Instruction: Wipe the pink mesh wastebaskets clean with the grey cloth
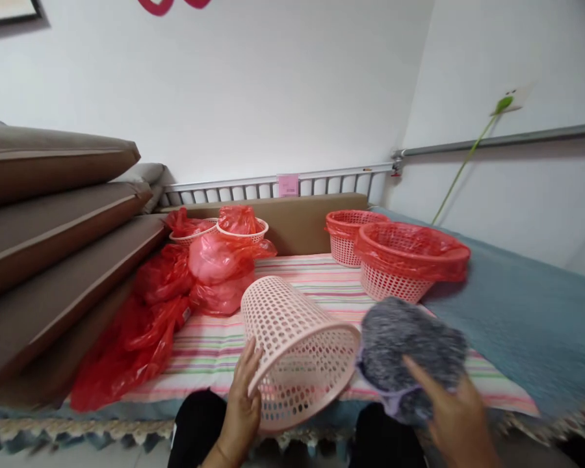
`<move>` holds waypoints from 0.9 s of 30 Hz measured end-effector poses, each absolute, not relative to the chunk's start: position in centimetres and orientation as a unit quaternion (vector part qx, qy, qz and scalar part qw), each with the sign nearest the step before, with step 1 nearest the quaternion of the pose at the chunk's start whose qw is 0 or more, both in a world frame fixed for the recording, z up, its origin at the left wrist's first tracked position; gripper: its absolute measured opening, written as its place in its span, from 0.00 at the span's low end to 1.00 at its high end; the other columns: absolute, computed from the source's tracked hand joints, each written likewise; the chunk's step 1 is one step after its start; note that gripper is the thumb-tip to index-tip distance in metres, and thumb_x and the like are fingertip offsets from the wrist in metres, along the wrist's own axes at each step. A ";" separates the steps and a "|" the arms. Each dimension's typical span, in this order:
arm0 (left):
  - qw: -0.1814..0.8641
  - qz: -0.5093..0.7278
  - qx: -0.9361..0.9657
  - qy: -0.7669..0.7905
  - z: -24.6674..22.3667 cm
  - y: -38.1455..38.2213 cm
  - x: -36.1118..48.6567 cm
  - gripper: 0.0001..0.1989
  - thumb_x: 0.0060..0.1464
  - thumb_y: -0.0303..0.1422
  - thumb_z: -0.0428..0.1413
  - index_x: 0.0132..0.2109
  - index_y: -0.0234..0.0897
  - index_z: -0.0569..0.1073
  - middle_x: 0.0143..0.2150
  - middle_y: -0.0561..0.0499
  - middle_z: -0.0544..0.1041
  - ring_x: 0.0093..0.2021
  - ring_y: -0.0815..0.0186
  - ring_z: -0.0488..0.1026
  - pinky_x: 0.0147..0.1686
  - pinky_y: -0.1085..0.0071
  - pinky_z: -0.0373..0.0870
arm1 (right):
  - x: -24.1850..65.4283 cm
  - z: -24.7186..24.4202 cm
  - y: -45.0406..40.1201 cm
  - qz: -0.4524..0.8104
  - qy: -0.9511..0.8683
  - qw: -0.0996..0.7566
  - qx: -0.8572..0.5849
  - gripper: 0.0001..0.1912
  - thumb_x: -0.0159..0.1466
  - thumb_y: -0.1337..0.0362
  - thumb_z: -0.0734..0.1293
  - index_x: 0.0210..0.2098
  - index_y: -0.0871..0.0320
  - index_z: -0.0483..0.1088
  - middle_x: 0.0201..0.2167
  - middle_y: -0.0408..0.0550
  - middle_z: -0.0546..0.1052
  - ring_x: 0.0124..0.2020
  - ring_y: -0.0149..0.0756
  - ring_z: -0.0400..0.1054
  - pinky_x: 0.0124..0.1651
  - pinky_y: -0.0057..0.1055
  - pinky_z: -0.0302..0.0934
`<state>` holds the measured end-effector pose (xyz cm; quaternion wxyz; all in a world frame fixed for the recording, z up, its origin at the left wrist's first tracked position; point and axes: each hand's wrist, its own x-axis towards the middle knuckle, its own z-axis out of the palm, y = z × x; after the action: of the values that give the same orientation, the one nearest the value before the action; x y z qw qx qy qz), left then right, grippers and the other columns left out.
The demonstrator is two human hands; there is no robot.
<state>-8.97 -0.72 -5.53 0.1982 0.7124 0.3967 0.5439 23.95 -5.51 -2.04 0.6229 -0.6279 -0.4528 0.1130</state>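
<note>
A pale pink perforated basket [285, 318] lies tipped on its side on the striped cloth [214, 354], its opening towards me. My left hand [245, 396] holds its rim at the left, with the fingers on the outside and the thumb near the edge. To the right, my right hand [451, 403] grips a fuzzy dark grey cloth item [409, 344] with a light purple edge, the index finger stretched across it. That item is beside the basket's rim and slightly blurred.
Two baskets lined with red bags, a smaller one [344, 244] and a larger one [394, 279], stand at the right. Red plastic bags [141, 331] and white-rimmed baskets [260, 229] are at the left, beside stacked cushions [53, 240].
</note>
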 end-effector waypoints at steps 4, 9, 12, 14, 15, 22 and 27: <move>0.255 0.557 0.626 0.482 -9.1 0.6 -10.5 0.30 0.50 0.27 0.48 0.62 0.36 0.57 0.65 0.45 0.56 0.65 0.59 0.50 0.64 0.60 0.44 | 15.7 -2.7 -4.2 0.121 -0.583 0.536 -0.599 0.24 0.51 0.60 0.64 0.48 0.57 0.67 0.40 0.52 0.76 0.42 0.43 0.71 0.47 0.37 0.64; 0.404 0.506 0.549 0.528 -11.2 3.1 -13.2 0.27 0.46 0.38 0.54 0.52 0.25 0.68 0.52 0.34 0.72 0.55 0.49 0.67 0.58 0.54 0.59 | 11.3 -7.7 -1.4 0.121 -0.643 0.401 -0.641 0.33 0.48 0.72 0.61 0.55 0.62 0.59 0.45 0.55 0.74 0.45 0.42 0.70 0.46 0.33 0.63; 0.411 0.519 0.546 0.513 -11.0 4.4 -12.5 0.23 0.44 0.38 0.56 0.48 0.31 0.72 0.49 0.39 0.76 0.53 0.51 0.70 0.55 0.56 0.62 | 11.7 -7.8 1.0 0.054 -0.659 0.340 -0.669 0.28 0.48 0.74 0.60 0.50 0.62 0.62 0.43 0.56 0.74 0.44 0.43 0.69 0.45 0.34 0.61; 0.418 0.521 0.550 0.501 -10.6 5.7 -11.5 0.21 0.43 0.37 0.56 0.46 0.34 0.73 0.48 0.42 0.76 0.52 0.53 0.70 0.55 0.58 0.63 | 12.4 -6.3 3.3 -0.008 -0.661 0.305 -0.686 0.25 0.49 0.76 0.60 0.47 0.62 0.65 0.40 0.54 0.74 0.43 0.43 0.68 0.45 0.35 0.59; 0.424 0.521 0.553 0.493 -10.5 6.6 -10.9 0.21 0.44 0.37 0.56 0.46 0.35 0.73 0.48 0.42 0.76 0.52 0.53 0.70 0.55 0.58 0.64 | 12.7 -5.5 4.7 -0.037 -0.662 0.292 -0.689 0.24 0.49 0.76 0.59 0.46 0.62 0.65 0.40 0.54 0.73 0.44 0.43 0.67 0.45 0.34 0.58; 0.479 0.497 0.588 0.422 -11.8 14.1 -8.4 0.21 0.46 0.37 0.55 0.47 0.30 0.73 0.47 0.40 0.77 0.50 0.53 0.72 0.53 0.57 0.65 | 13.9 -5.5 16.5 -0.110 -0.661 0.222 -0.708 0.24 0.55 0.74 0.58 0.52 0.61 0.63 0.45 0.53 0.71 0.48 0.41 0.61 0.50 0.33 0.51; 0.516 0.458 0.613 0.385 -12.5 16.8 -7.6 0.20 0.50 0.34 0.51 0.48 0.29 0.72 0.47 0.41 0.77 0.47 0.55 0.74 0.50 0.62 0.68 | 14.1 -11.0 21.6 -0.099 -0.607 0.174 -0.769 0.19 0.55 0.70 0.62 0.47 0.61 0.68 0.44 0.56 0.73 0.48 0.46 0.62 0.49 0.40 0.52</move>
<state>-7.59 16.77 -12.51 0.5160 0.6135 0.3845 0.4578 14.08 21.63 -10.97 0.1736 -0.7693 -0.6069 -0.0987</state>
